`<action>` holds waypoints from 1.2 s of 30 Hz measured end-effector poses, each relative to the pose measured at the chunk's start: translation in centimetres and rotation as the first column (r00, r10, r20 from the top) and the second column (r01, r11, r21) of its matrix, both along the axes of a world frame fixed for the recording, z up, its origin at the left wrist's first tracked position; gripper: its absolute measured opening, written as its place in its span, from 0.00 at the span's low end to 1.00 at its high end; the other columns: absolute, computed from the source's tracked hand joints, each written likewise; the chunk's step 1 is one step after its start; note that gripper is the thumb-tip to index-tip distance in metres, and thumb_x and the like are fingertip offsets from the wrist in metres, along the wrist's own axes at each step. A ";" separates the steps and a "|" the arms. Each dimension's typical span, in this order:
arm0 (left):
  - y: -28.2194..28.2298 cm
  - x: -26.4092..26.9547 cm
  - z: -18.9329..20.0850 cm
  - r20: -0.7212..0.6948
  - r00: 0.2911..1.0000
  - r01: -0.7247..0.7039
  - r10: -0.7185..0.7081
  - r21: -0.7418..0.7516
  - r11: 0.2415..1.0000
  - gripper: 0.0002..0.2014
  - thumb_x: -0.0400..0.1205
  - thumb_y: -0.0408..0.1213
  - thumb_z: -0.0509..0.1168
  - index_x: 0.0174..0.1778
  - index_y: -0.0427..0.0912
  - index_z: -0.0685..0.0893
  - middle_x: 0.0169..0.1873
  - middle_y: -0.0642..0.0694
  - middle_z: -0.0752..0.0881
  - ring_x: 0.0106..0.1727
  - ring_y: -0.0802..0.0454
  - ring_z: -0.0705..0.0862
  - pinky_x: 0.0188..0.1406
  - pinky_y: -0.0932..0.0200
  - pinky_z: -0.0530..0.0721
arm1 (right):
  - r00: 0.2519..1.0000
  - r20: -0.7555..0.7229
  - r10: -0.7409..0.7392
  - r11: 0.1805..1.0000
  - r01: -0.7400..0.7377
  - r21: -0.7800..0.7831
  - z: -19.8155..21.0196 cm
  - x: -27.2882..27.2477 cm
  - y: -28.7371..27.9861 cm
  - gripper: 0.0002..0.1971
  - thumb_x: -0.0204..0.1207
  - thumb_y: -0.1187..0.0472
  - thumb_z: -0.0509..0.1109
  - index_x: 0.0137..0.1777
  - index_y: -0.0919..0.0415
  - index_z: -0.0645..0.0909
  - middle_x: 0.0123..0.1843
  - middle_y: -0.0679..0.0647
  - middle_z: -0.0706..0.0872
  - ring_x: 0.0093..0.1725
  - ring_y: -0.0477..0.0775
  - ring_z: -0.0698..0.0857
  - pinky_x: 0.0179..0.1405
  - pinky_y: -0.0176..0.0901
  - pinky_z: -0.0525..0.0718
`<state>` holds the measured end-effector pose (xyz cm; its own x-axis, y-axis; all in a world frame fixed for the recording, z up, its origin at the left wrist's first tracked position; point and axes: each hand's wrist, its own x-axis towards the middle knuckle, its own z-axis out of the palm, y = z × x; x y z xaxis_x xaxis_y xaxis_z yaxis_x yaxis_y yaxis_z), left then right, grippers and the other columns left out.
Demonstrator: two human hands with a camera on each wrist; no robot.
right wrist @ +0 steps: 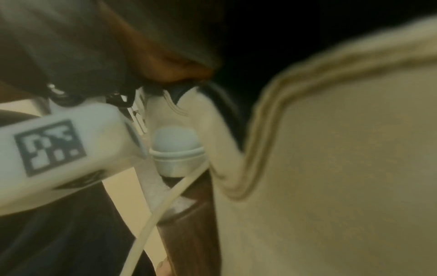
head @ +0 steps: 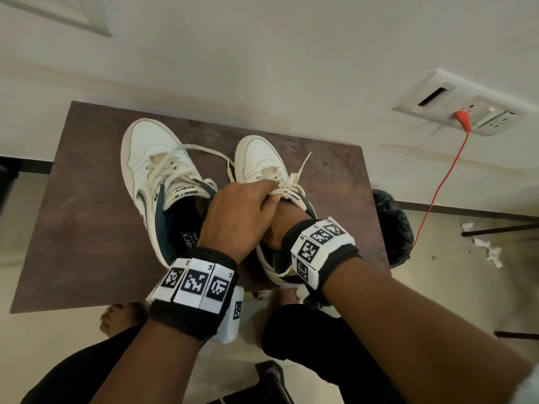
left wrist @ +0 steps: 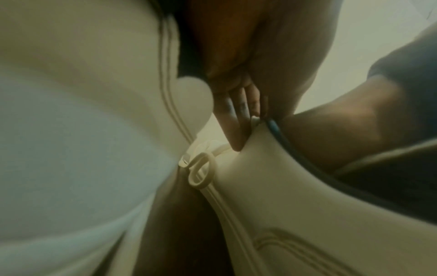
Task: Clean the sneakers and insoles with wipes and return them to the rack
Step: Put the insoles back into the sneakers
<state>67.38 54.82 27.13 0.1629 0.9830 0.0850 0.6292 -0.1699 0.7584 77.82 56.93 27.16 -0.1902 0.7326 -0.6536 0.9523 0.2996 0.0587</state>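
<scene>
Two white sneakers with dark green lining stand on a brown table [head: 75, 217], toes pointing away from me. The left sneaker [head: 157, 176] is untouched, and its dark printed insole [head: 186, 228] shows inside. My left hand [head: 242, 205] grips the tongue and laces of the right sneaker [head: 256, 158]. My right hand [head: 281, 225] reaches into that sneaker's opening, with its fingers hidden inside. In the left wrist view my left fingers [left wrist: 234, 119] press on the collar of the right sneaker [left wrist: 283, 186]. The right wrist view shows only that sneaker's pale side [right wrist: 343, 168]. No wipe is visible in either hand.
A black bin bag [head: 393, 225] stands just right of the table. An orange cable [head: 437, 185] hangs from a wall socket [head: 472, 112]. Crumpled white paper [head: 487, 249] lies on the floor at right. My bare foot [head: 116, 316] is under the table's near edge.
</scene>
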 end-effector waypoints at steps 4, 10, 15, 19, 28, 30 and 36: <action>0.3 0.2 0.4 0.024 0.999 -0.040 0.040 -0.010 0.999 0.11 0.82 0.45 0.63 0.54 0.49 0.87 0.43 0.47 0.91 0.45 0.45 0.87 0.47 0.46 0.85 | 0.946 -0.320 -0.059 0.997 0.073 0.032 2.2 0.3 -1.2 0.11 0.75 0.71 0.62 0.52 0.70 0.83 0.51 0.68 0.86 0.54 0.64 0.85 0.56 0.53 0.83; 0.3 0.3 -0.1 -0.073 0.997 -0.022 0.026 0.062 0.998 0.11 0.82 0.48 0.61 0.51 0.48 0.86 0.35 0.45 0.89 0.37 0.41 0.85 0.36 0.45 0.84 | 0.923 -0.315 -0.221 0.971 0.180 -0.154 5.9 2.7 -2.5 0.09 0.70 0.60 0.67 0.49 0.60 0.82 0.45 0.55 0.85 0.44 0.54 0.83 0.46 0.50 0.86; 0.4 0.2 -0.4 -0.116 0.993 0.005 0.005 0.084 0.996 0.12 0.82 0.49 0.60 0.49 0.48 0.85 0.33 0.45 0.88 0.35 0.41 0.84 0.33 0.46 0.83 | 0.955 -0.203 -0.216 0.948 0.155 -0.279 5.1 1.4 -2.6 0.05 0.77 0.64 0.61 0.40 0.62 0.76 0.38 0.56 0.79 0.40 0.56 0.77 0.34 0.43 0.74; 0.4 0.3 -0.3 -0.103 0.995 0.021 -0.014 0.064 0.998 0.11 0.82 0.48 0.59 0.50 0.49 0.84 0.34 0.46 0.88 0.36 0.42 0.85 0.35 0.46 0.83 | 0.970 -0.155 -0.187 0.940 0.131 -0.316 3.7 0.9 -2.7 0.10 0.84 0.66 0.54 0.49 0.60 0.77 0.36 0.54 0.74 0.47 0.56 0.73 0.49 0.43 0.72; -0.1 0.4 0.0 -0.067 0.997 0.052 -0.046 0.095 0.994 0.10 0.83 0.43 0.62 0.56 0.48 0.86 0.39 0.44 0.90 0.41 0.40 0.86 0.39 0.44 0.85 | 0.896 -0.232 -0.379 0.907 0.309 -0.286 3.1 0.7 -2.1 0.17 0.85 0.67 0.51 0.66 0.73 0.77 0.67 0.68 0.79 0.65 0.60 0.77 0.63 0.37 0.68; 0.0 0.3 -0.1 -0.072 0.996 0.058 -0.051 0.093 0.994 0.11 0.83 0.43 0.62 0.56 0.48 0.86 0.40 0.44 0.90 0.42 0.41 0.86 0.39 0.44 0.84 | 0.831 -0.294 -0.472 0.867 0.379 -0.322 3.0 0.5 -1.6 0.16 0.84 0.69 0.52 0.65 0.71 0.76 0.65 0.67 0.78 0.58 0.58 0.77 0.56 0.33 0.70; 0.3 0.1 -0.2 -0.063 0.997 0.047 -0.039 0.136 0.990 0.10 0.83 0.44 0.64 0.55 0.48 0.86 0.39 0.45 0.90 0.40 0.41 0.87 0.37 0.46 0.84 | 0.520 -0.549 -0.654 0.754 0.511 -0.413 4.3 1.4 -1.0 0.13 0.77 0.73 0.60 0.36 0.56 0.78 0.34 0.49 0.81 0.34 0.42 0.79 0.33 0.29 0.75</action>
<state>67.53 55.10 26.91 0.2135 0.9546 0.2076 0.6626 -0.2976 0.6873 79.23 55.95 31.51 -0.1723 0.7193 -0.6730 0.6887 -0.4005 -0.6044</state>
